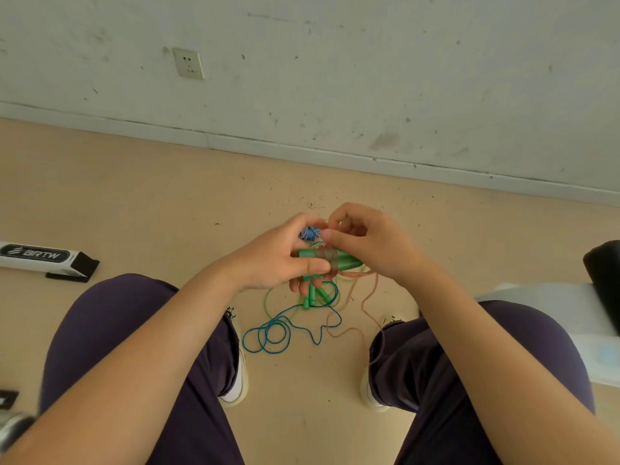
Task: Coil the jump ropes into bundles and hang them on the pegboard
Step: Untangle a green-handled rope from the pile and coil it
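Observation:
My left hand (280,255) grips a pair of green jump-rope handles (345,260) held level above the floor. A translucent pinkish rope (327,258) is wound several times around them. My right hand (369,241) pinches that rope just above the handles, and its loose tail (367,303) trails down toward my right knee. A blue and white striped bundle (309,233) sits between my thumbs. On the floor below lie a blue rope (275,332) in loose loops, a green rope (268,297) and slim green handles (310,298).
I am seated with both knees apart over a tan floor (151,196), facing a scuffed white wall (335,78) with a socket (188,63). A white and black box (43,258) lies at the left. A black object (604,273) and a white surface (550,303) sit at the right.

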{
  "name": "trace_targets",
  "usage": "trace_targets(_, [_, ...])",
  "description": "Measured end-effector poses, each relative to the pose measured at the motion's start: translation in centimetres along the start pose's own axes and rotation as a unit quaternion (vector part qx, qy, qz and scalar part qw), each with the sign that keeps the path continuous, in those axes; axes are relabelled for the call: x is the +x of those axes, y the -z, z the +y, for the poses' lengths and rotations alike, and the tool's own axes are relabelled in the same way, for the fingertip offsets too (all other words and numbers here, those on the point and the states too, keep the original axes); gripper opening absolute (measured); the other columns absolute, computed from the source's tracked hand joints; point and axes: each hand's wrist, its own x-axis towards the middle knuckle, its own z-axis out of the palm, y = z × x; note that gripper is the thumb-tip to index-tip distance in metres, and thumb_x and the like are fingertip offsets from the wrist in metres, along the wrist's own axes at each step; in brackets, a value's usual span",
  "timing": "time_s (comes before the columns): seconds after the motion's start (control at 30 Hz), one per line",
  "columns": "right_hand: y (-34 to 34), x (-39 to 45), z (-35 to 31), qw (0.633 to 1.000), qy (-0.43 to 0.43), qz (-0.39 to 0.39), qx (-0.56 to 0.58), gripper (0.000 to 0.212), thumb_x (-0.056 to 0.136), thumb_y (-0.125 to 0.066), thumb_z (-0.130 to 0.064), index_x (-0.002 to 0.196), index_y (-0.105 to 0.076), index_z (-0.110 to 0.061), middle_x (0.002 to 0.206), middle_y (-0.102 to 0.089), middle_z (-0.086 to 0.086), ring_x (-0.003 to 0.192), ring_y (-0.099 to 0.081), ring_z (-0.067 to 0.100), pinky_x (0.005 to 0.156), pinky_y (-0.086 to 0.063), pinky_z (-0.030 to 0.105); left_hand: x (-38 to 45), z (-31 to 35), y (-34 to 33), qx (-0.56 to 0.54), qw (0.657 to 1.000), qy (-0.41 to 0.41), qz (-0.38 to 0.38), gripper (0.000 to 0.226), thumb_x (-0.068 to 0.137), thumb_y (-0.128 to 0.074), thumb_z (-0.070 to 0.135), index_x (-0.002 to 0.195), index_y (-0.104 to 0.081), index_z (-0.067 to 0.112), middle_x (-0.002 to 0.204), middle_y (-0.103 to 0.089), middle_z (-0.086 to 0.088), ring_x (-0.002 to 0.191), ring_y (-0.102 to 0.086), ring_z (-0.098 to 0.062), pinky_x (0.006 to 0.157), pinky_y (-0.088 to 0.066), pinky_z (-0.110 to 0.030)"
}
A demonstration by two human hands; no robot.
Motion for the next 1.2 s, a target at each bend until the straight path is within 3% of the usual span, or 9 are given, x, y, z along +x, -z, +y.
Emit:
trace_targets(0.1, [0.2,-0.1,0.0,0.998,-0.042,-0.023,0.043,0.025,0.089,-0.069,-0.041,0.076,-0.072,-0.020,0.066,-0.068,0.004,0.058,-0.057,0.006,0.057,-0.043,0.020,0.1,0.0,0.3,-0.006,0.999,-0.034,0.017,0.063,0.094,-0.067,0.010,0.144,-0.037,0.035,0.080,-0.073,-0.010,0.061,-0.067,-0.023,0.057,-0.052,-0.032])
trace_targets(0.17, [0.3,-0.2,0.0,0.992,-0.053,-0.033,0.108,0.025,0.083,-0.073,-0.045,0.076,-0.073,-0.021,0.062,-0.068,-0.001,0.053,-0.058,0.005,0.050,-0.042,0.015,0.1,0.0,0.4,-0.015,0.998,-0.053,0.029,0.056,0.094,-0.066,0.011,0.137,-0.049,0.042,0.081,-0.073,-0.006,0.062,-0.067,-0.021,0.057,-0.053,-0.031])
trace_targets(0.3, [0.8,-0.2,0.2,0.977,-0.057,-0.054,0.196,0.033,0.079,-0.077,-0.043,0.091,-0.074,-0.013,0.070,-0.066,0.002,0.057,-0.053,0.011,0.052,-0.041,0.019,0.1,0.2,0.4,-0.050,0.994,-0.075,0.058,0.040,0.095,-0.062,0.011,0.121,-0.064,0.041,0.078,-0.073,-0.005,0.063,-0.067,-0.020,0.057,-0.053,-0.027])
trace_targets(0.47, [0.5,-0.1,0.3,0.948,-0.022,-0.106,0.301,0.016,0.088,-0.069,-0.034,0.097,-0.073,-0.021,0.074,-0.065,-0.004,0.058,-0.046,0.007,0.054,-0.038,0.016,0.0,0.6,0.6,-0.152,0.984,-0.079,0.055,0.045,0.093,-0.063,0.024,0.135,-0.057,0.038,0.081,-0.070,-0.012,0.064,-0.065,-0.024,0.060,-0.053,-0.029])
trace_targets(0.67, [-0.5,-0.4,-0.3,0.961,0.034,-0.147,0.230,0.027,0.090,-0.066,-0.044,0.090,-0.068,-0.018,0.075,-0.066,-0.001,0.060,-0.044,0.010,0.053,-0.032,0.020,0.0,1.0,0.2,-0.205,0.973,-0.071,0.073,0.037,0.088,-0.066,0.030,0.124,-0.061,0.026,0.077,-0.069,-0.011,0.060,-0.064,-0.023,0.055,-0.052,-0.027])
trace_targets(0.8, [-0.8,-0.3,0.0,0.974,0.008,-0.114,0.195,0.016,0.094,-0.063,-0.040,0.082,-0.069,-0.031,0.075,-0.063,-0.002,0.058,-0.045,0.006,0.054,-0.037,0.019,0.3,1.0,-0.2,-0.205,0.969,-0.041,0.132,0.034,0.091,-0.062,0.022,0.121,-0.052,0.011,0.070,-0.070,-0.009,0.055,-0.063,-0.021,0.050,-0.051,-0.026])
trace_targets(0.93, [-0.6,-0.1,0.2,0.982,-0.046,-0.067,0.169,0.032,0.099,-0.053,-0.037,0.099,-0.068,-0.009,0.066,-0.050,-0.001,0.050,-0.037,0.009,0.045,-0.031,0.018,0.4,1.1,0.5,-0.195,0.962,-0.028,0.189,0.026,0.098,-0.057,0.012,0.121,-0.046,0.005,0.070,-0.071,-0.010,0.053,-0.061,-0.021,0.047,-0.047,-0.026])
trace_targets(1.03, [-0.4,-0.1,0.3,0.978,-0.067,-0.067,0.185,0.047,0.101,-0.046,-0.044,0.101,-0.064,-0.001,0.058,-0.035,-0.005,0.047,-0.026,0.009,0.042,-0.023,0.019,0.3,1.2,0.4,-0.163,0.970,-0.032,0.178,0.024,0.098,-0.059,0.009,0.119,-0.045,0.008,0.076,-0.070,-0.014,0.056,-0.062,-0.023,0.048,-0.047,-0.027])
trace_targets(1.2, [-0.5,-0.1,0.3,0.977,-0.086,-0.055,0.185,0.038,0.098,-0.052,-0.048,0.086,-0.066,-0.015,0.052,-0.033,-0.011,0.045,-0.024,0.008,0.041,-0.021,0.021,0.2,1.3,0.0,-0.118,0.980,-0.043,0.156,0.030,0.098,-0.058,0.005,0.125,-0.047,0.009,0.080,-0.070,-0.013,0.063,-0.065,-0.024,0.052,-0.050,-0.029])
